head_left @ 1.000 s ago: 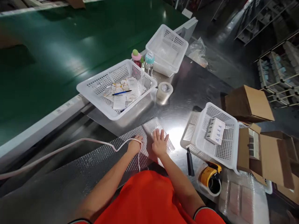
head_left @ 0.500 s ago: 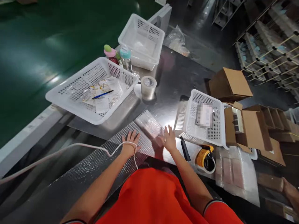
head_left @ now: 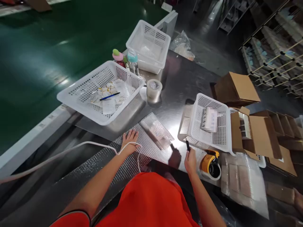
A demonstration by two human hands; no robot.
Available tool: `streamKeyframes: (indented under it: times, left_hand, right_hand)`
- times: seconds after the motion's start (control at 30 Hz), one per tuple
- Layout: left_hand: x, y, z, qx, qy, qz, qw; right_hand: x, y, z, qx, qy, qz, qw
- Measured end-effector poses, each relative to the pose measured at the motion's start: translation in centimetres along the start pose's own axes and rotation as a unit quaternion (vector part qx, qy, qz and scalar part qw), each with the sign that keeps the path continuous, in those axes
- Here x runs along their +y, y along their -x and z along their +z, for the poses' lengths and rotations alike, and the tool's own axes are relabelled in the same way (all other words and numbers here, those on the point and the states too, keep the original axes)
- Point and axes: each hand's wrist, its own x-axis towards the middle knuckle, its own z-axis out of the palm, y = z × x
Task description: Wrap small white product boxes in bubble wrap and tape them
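Note:
My left hand (head_left: 129, 142) lies flat, fingers spread, on a long sheet of bubble wrap (head_left: 123, 167). A white cord (head_left: 94, 143) runs from the left edge across this wrist. At the far end of the sheet is a flat bubble-wrapped packet (head_left: 157, 130), to the right of my left hand. My right hand (head_left: 191, 160) is closed around a black utility knife (head_left: 187, 145), raised above the table's front edge. The knife's upper end points away from me; whether its blade is out I cannot tell.
A yellow tape dispenser (head_left: 209, 164) stands right of my right hand, near wrapped packs (head_left: 236, 176). A white basket (head_left: 230, 126) holds a small labelled box. Another basket (head_left: 63, 96) holds papers and a blue pen. A clear tape roll (head_left: 153, 91), bottles (head_left: 133, 64) and cardboard boxes (head_left: 262, 126) stand around.
My right hand has left the wrapped packet, moved right and picked up the utility knife from the table. My left hand has shifted slightly left on the bubble wrap.

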Motion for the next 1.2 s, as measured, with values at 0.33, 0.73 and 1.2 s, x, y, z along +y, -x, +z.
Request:
streamKeyframes:
  times: [0.33,0.73,1.2]
  left_hand:
    - [-1.6,0.1,0.6,0.022,0.029,-0.005,0.999]
    - [-1.8,0.2,0.1,0.003,0.053,-0.013,0.999]
    - [3.8,0.2,-1.6,0.011,0.353,-0.081,0.932]
  right_hand:
    - [-22.5,-0.5,10.1,-0.258,0.106,-0.144,0.950]
    - [-20.9,-0.5,10.6,-0.280,0.169,-0.181,0.928]
    - [3.1,2.4,1.4,0.043,0.195,-0.008,0.980]
